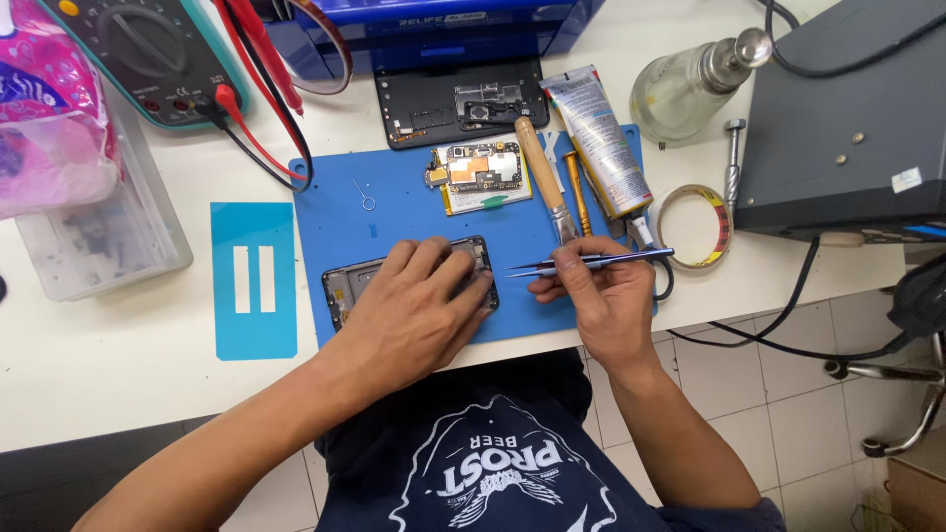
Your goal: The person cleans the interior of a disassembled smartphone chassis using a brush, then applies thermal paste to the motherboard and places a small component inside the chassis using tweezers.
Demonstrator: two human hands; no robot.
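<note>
The left hand (pixel 414 310) lies flat and spread over an opened phone (pixel 345 291) at the near edge of the blue mat (pixel 414 212), pinning it down, fingers covering most of its right half. The right hand (pixel 596 296) sits just to the right of it, closed in a pinch around a pair of tweezers (pixel 581 262) whose fine points aim left toward the phone's right end but stand just apart from it. The sharp tips are the main risk: if the right hand slips, they may scratch a contact inside the open phone or jab the left fingertips, which lie very near the points. The phone sits close to the near edge of the mat and table, so an uneven push from the palm may slide it off toward the lap. Farther away on the mat, a loose circuit board (pixel 475 169), a wooden-handled brush (pixel 544 177), a glue tube (pixel 598 138) and a small pin (pixel 366 197) lie crowded together; a careless reach may knock them about. A roll of tape (pixel 693 227) and a liquid bottle (pixel 695 87) stand to the far right, and tipping the bottle may wet the parts. A meter (pixel 148 54) with red leads rests at the far left.
</note>
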